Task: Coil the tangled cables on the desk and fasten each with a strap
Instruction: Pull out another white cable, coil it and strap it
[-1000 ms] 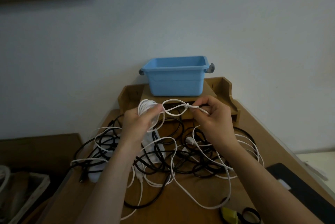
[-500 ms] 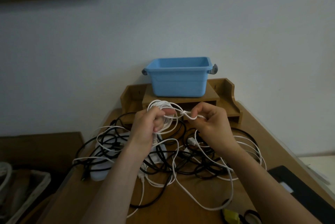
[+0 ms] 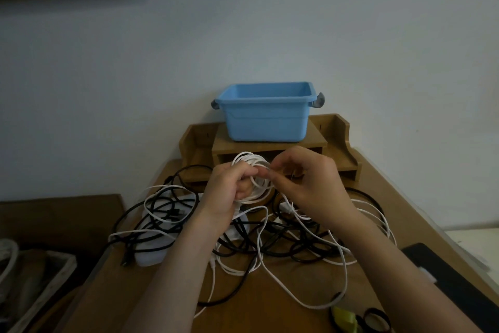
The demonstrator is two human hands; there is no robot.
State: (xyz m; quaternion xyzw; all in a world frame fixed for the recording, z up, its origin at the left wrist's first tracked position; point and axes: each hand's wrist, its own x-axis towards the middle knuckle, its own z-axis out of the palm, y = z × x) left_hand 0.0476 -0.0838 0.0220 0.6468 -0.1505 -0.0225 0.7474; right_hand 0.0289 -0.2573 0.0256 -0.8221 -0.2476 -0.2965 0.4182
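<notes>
A small coil of white cable (image 3: 252,180) is held above the desk (image 3: 270,305) by the left hand (image 3: 225,192), whose fingers are curled closed around the loops so that the coil stands out past the knuckles toward the right hand. The right hand (image 3: 310,184) is brought in just beside it, its thumb and forefinger pinched together on a strand at the coil's near edge, the other fingers loosely bent; the two sets of fingertips are nearly touching. From under the hands the loose white strand is let fall to the desk, where it runs in a wide loop toward the wearer, below the right forearm. Directly beneath both hands, and spread out to either side of them, a tangle of black and white cables (image 3: 270,243) lies on the wood. Beyond the hands a wooden organizer (image 3: 337,143) is set against the wall, and a blue tub (image 3: 266,116) is stood on top of it. Nearer the wearer than the right hand, by the desk's front edge, a yellow-green object (image 3: 344,319) and a black ring (image 3: 376,322) are seen; what they are cannot be told.
</notes>
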